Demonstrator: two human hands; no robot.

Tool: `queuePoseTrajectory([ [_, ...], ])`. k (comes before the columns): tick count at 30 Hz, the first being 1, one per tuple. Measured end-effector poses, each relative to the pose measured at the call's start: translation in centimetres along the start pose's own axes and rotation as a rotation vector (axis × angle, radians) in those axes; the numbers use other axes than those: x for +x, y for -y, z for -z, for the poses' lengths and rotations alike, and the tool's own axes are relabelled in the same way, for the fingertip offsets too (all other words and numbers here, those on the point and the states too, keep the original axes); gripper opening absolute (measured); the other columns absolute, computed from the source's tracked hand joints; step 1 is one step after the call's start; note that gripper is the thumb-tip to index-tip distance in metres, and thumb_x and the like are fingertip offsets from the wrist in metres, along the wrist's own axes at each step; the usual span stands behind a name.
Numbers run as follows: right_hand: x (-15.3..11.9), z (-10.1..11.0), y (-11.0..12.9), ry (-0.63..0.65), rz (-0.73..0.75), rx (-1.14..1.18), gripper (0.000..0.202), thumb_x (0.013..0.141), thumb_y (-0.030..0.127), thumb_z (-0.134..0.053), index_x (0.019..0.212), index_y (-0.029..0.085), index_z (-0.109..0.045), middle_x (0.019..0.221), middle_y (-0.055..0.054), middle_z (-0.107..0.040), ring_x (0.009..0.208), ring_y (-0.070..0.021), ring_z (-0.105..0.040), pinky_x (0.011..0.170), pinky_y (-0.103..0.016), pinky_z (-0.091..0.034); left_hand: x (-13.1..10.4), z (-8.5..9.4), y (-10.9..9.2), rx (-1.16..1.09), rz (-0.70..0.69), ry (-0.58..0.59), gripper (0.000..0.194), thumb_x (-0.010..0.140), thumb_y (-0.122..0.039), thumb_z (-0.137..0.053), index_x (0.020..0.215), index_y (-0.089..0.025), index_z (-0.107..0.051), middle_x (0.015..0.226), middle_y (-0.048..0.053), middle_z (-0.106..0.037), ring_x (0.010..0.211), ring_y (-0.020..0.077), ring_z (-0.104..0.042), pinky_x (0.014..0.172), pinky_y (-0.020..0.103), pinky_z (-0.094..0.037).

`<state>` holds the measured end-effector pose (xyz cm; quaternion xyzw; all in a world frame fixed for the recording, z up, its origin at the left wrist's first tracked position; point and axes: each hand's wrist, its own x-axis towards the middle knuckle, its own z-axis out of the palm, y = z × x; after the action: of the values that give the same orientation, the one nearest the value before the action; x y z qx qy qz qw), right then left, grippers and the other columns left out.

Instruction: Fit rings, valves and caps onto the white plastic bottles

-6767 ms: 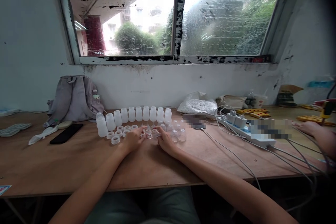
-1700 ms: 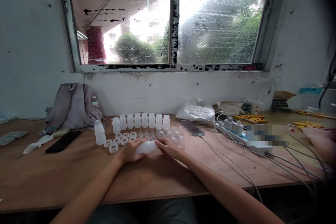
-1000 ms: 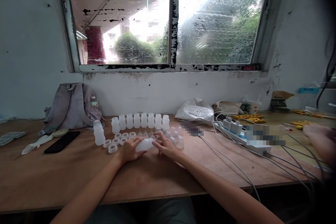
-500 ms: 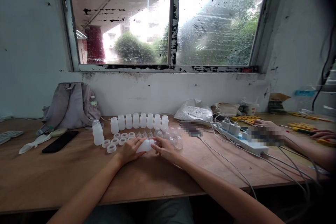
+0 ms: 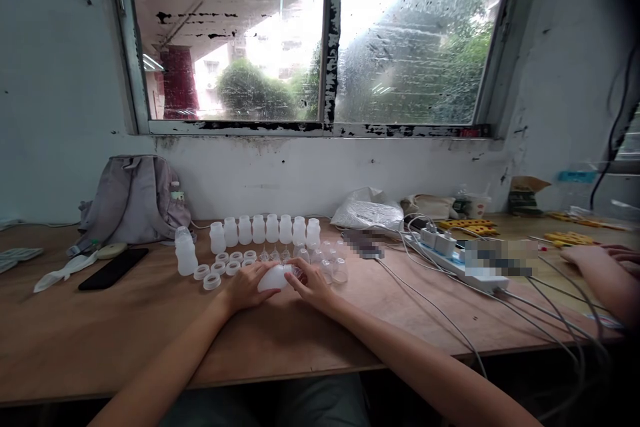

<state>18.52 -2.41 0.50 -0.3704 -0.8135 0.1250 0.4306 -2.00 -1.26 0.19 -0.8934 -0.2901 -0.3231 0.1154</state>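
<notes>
A white translucent bottle (image 5: 273, 278) lies tilted on its side between my hands, its top toward the right. My left hand (image 5: 246, 287) is wrapped round its body. At the bottle's top end my right hand (image 5: 311, 280) has its fingers closed on a clear piece (image 5: 297, 271), partly hidden by the fingers. Behind them stands a row of white bottles (image 5: 259, 229). White rings (image 5: 212, 281) lie to the left of my left hand, and clear pointed teats (image 5: 275, 253) sit just behind the held bottle. Clear caps (image 5: 340, 271) stand right of my right hand.
One capped bottle (image 5: 185, 252) stands at the left, near a black phone (image 5: 114, 269) and a grey backpack (image 5: 133, 200). A power strip (image 5: 460, 265) with cables lies at the right. Another person's arm (image 5: 603, 273) rests at the far right, and a plastic bag (image 5: 369, 210) is by the wall.
My right fingers have shifted slightly over the bottle's top end. The other person's hand has drawn back to the right, away from the power strip.
</notes>
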Motion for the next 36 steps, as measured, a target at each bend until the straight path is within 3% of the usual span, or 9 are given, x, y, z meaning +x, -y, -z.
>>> queuePoseTrajectory([
  [5,0.3,0.3,-0.3,0.022,0.099,-0.008,0.032,0.079,0.038,-0.05,0.105,0.021,-0.05,0.089,-0.005,-0.054,0.06,-0.0102,-0.051,0.057,-0.024,-0.044,0.0,-0.2,0.0,-0.158,0.101,0.026,0.058,0.075,-0.046,-0.054,0.124,-0.023,-0.034,0.119,0.005,-0.053,0.103,0.0186,-0.053,0.088,0.032,-0.043],
  [8,0.4,0.6,-0.3,-0.005,0.188,-0.026,0.034,0.077,0.034,-0.054,0.107,0.022,-0.05,0.103,-0.008,-0.05,0.08,-0.0157,-0.054,0.068,-0.029,-0.046,0.1,0.0,-0.2,-0.199,0.116,0.027,0.056,0.074,-0.046,-0.054,0.122,-0.023,-0.037,0.117,0.004,-0.053,0.103,0.0187,-0.053,0.088,0.032,-0.043],
  [11,0.5,0.9,-0.2,0.011,0.245,-0.004,0.035,0.076,0.03,-0.056,0.11,0.022,-0.048,0.105,-0.008,-0.052,0.094,-0.0191,-0.051,0.079,-0.033,-0.043,0.1,0.1,-0.2,-0.196,0.112,0.036,0.052,0.074,-0.046,-0.054,0.119,-0.023,-0.04,0.115,0.005,-0.055,0.102,0.019,-0.053,0.088,0.032,-0.043],
  [18,0.3,0.7,0.2,0.023,0.082,-0.017,0.03,0.073,0.025,-0.058,0.101,0.018,-0.052,0.081,-0.003,-0.059,0.066,-0.0134,-0.051,0.063,-0.027,-0.041,-0.3,-0.7,0.2,-0.003,0.034,0.002,0.051,0.078,-0.044,-0.048,0.12,-0.018,-0.038,0.109,0.01,-0.056,0.099,0.0206,-0.054,0.084,0.033,-0.045],
  [25,0.7,1.1,0.2,0.073,0.005,0.025,0.031,0.072,0.035,-0.059,0.098,0.017,-0.054,0.066,0.0,-0.055,0.056,-0.0115,-0.049,0.053,-0.023,-0.038,-0.3,-1.3,0.2,0.133,0.054,-0.027,0.05,0.081,-0.046,-0.043,0.121,-0.017,-0.038,0.104,0.012,-0.058,0.092,0.0236,-0.057,0.078,0.037,-0.047],
  [28,1.6,2.5,-0.3,0.131,0.032,0.056,0.035,0.075,0.041,-0.055,0.101,0.018,-0.054,0.074,-0.002,-0.058,0.06,-0.0115,-0.052,0.055,-0.022,-0.04,-0.1,-1.1,-0.1,0.095,0.094,-0.012,0.05,0.08,-0.048,-0.043,0.12,-0.019,-0.038,0.104,0.01,-0.058,0.092,0.0227,-0.057,0.078,0.035,-0.047],
  [30,2.3,3.9,-0.8,0.067,0.0,0.004,0.034,0.078,0.042,-0.049,0.101,0.018,-0.056,0.077,-0.003,-0.058,0.06,-0.0114,-0.053,0.055,-0.022,-0.04,0.0,-1.0,-0.2,0.069,0.122,-0.004,0.051,0.079,-0.049,-0.044,0.12,-0.02,-0.038,0.106,0.009,-0.057,0.093,0.022,-0.057,0.078,0.034,-0.047],
  [33,3.0,6.2,-2.2,-0.079,-0.114,-0.262,0.029,0.075,0.042,-0.052,0.084,0.016,-0.063,0.07,-0.003,-0.058,0.06,-0.013,-0.052,0.056,-0.023,-0.037,-0.1,-0.7,0.0,0.043,0.154,0.017,0.052,0.077,-0.052,-0.045,0.118,-0.021,-0.04,0.106,0.008,-0.058,0.093,0.0218,-0.057,0.079,0.034,-0.047],
  [36,3.1,7.8,-3.9,0.037,-0.314,-0.424,0.026,0.072,0.038,-0.056,0.079,0.016,-0.065,0.061,-0.003,-0.059,0.059,-0.0153,-0.054,0.052,-0.023,-0.035,-0.3,-0.4,0.4,0.033,0.196,0.014,0.053,0.076,-0.053,-0.047,0.117,-0.02,-0.041,0.11,0.008,-0.057,0.098,0.0231,-0.056,0.082,0.035,-0.046],
])
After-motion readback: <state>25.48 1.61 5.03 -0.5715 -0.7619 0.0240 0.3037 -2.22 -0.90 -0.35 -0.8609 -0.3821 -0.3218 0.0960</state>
